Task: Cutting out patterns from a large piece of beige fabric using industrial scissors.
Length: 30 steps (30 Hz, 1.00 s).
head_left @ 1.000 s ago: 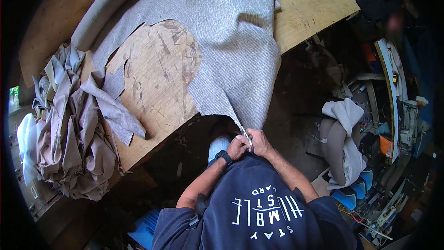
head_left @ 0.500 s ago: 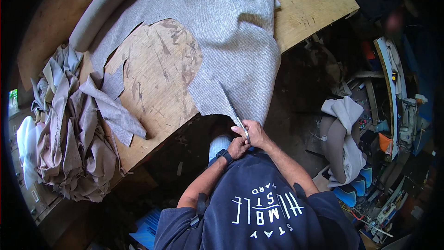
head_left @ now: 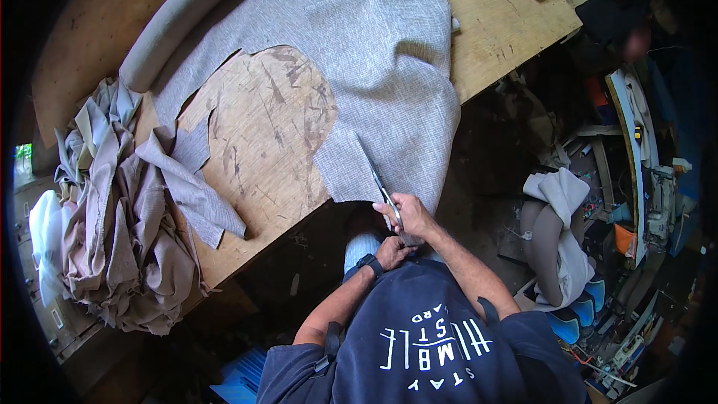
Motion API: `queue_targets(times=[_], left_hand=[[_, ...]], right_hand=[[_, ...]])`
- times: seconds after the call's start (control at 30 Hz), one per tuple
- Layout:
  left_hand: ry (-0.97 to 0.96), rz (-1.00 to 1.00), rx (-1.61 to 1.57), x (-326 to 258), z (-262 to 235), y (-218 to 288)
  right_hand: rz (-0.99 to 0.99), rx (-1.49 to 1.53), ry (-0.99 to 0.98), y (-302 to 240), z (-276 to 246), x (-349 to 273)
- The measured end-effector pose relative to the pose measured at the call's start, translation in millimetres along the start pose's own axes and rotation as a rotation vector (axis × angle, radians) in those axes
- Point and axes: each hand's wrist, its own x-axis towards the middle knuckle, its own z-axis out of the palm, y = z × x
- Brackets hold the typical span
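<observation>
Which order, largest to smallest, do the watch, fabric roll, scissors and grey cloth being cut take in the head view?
1. Grey cloth
2. Fabric roll
3. Scissors, handles partly hidden by the right hand
4. Watch

Bright tabletop (head_left: 254,142), deep shadows, black fisheye rim

Flecked pale grey fabric (head_left: 400,97), silver scissors (head_left: 387,196), tan tabletop (head_left: 262,120), navy shirt (head_left: 359,352)

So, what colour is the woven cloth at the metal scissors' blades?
The woven cloth is pale, flecked grey, clearest in the head view.
</observation>
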Motion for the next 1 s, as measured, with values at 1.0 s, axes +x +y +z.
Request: queue_targets(times=[1.0], left_hand=[[-0.069,-0.107,0.065,4,-5,-4]], right_hand=[[-0.048,-0.092,-0.014,-69,-9,77]])
